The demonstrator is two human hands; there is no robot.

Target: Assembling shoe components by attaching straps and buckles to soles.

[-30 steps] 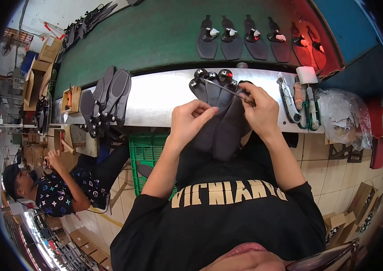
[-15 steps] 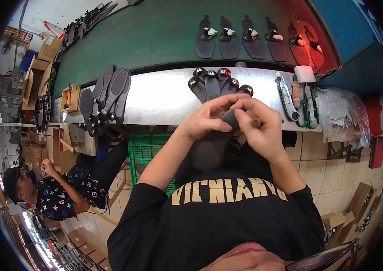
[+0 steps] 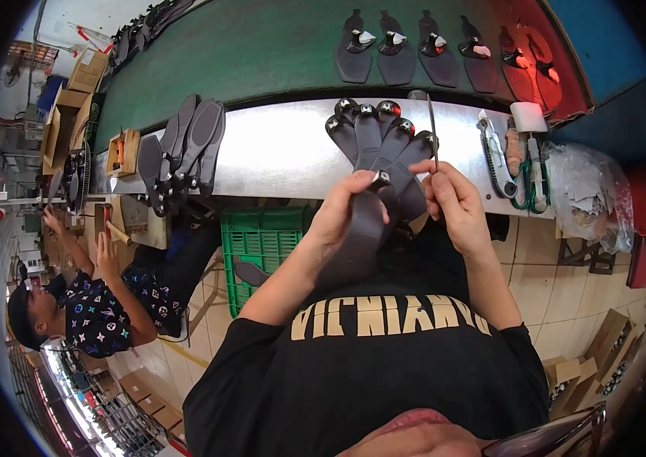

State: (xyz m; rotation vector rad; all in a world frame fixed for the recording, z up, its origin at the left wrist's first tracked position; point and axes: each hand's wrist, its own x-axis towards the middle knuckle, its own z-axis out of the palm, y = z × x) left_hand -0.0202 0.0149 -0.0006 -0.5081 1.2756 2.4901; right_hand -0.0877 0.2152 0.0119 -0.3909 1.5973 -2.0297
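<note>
Head view: at the centre of the frame the left hand (image 3: 337, 215) grasps a dark shoe sole (image 3: 366, 222), fingers curled round it and thumb beside its shiny heel piece (image 3: 381, 180). The heel faces up, perhaps to keep it in sight and within the other hand's reach (the sole's lower end is lost behind the forearm). Just right of centre, the right hand (image 3: 456, 209) pinches a thin metal rod (image 3: 432, 123) between thumb and fingers, its shaft pointing up the frame, apart from the held sole.

Behind them, more soles (image 3: 394, 154) lie fanned with heels away from the person, probably so each can be picked up singly. Another group of soles (image 3: 199, 145) sits left of centre.

The surface is a bright metal bench (image 3: 277, 148), backed by a green mat (image 3: 262, 57) carrying sandals (image 3: 394, 61) in a row at upper right, some under red light. At the right, a knife (image 3: 497, 158), scissors (image 3: 522, 196) and a plastic bag (image 3: 590, 190) seem grouped for easy reach. A green crate (image 3: 262, 242) stands below the bench; at lower left a co-worker (image 3: 113, 312) sits, and pale tiles (image 3: 530, 263) cover the floor.
</note>
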